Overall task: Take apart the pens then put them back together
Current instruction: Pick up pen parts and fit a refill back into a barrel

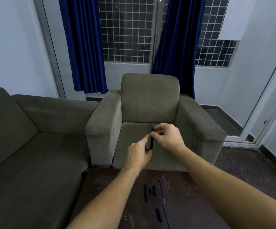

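Dark tabletop (191,205) spans the near edge, with a grey armchair (150,103) beyond. Over its seat the left hand (138,154) grips the lower end of an upright pen (152,141), and the right hand (167,138) pinches it near the blue top. Loose pen parts (145,193) lie on the tabletop below.

A dark pen (152,139) with a blue top end stands nearly upright, its lower end gripped by the left hand (139,154) and its upper part pinched by the right hand (165,136). Loose on the table (191,204) lie a black barrel (145,193), two short black pieces (152,190), a black cap (159,214) and two thin blue refills (161,190), one just right of the short pieces and one just right of the cap.
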